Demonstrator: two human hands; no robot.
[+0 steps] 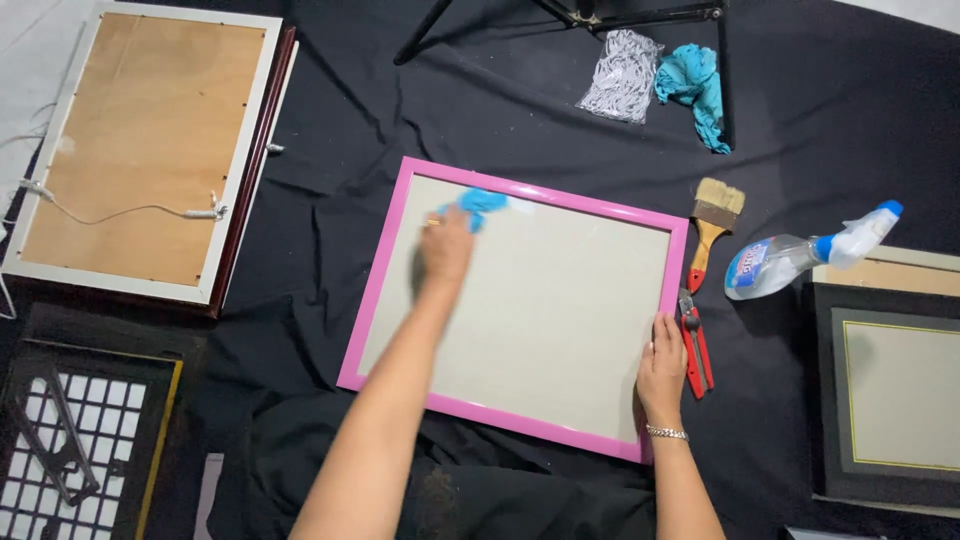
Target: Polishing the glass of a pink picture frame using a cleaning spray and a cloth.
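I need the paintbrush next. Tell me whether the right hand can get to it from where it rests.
Probably yes. The right hand rests on the pink frame's right edge; the paintbrush lies just beyond that edge, with only bare black cloth between.

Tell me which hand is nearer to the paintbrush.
Right. The right hand rests on the pink frame's right edge, just below the paintbrush. The left hand presses a blue cloth near the frame's upper left corner, across the frame from it.
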